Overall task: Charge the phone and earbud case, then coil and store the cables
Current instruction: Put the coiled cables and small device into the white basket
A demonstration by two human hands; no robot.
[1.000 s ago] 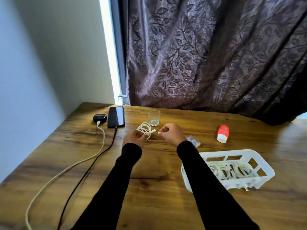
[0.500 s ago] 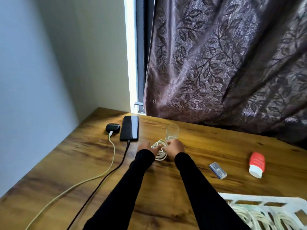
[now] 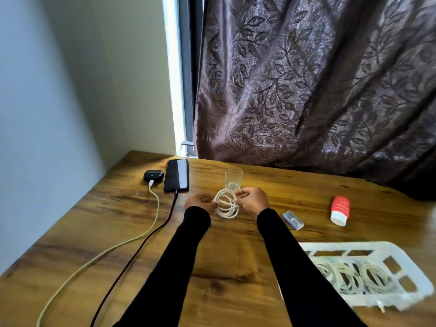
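Near the middle of the wooden table (image 3: 118, 232), toward its far edge, I see both hands gripping one white cable wound into a small coil (image 3: 226, 204). My left hand (image 3: 199, 203) pinches the coil's left side, and a short loose end with its plug pokes out by those fingers. My right hand (image 3: 253, 201) closes around the coil's right side, fingers curled over the loops. The coil is held just above the wood, right in front of a clear drinking glass (image 3: 233, 178) that stands upright behind it.

At the far left corner lies a black slab phone (image 3: 177, 174), face up, with a thin black cable (image 3: 146, 239) plugged into its near end and running toward the near edge. Just beside the phone's left side sits a small black earbud case (image 3: 153, 176) showing a green light, with a cream-white cable (image 3: 132, 241) plugged into it and trailing alongside the black one to the near edge.

Right of my right forearm lies a small blue-and-clear rectangular plastic item (image 3: 292, 220); I cannot tell what it is. Farther right, near the right edge, a red-and-white squat container (image 3: 339, 210) lies on the wood. By the near right corner rests a white slotted plastic basket (image 3: 408, 267), blurred, holding three coiled white cables (image 3: 349, 277) side by side.
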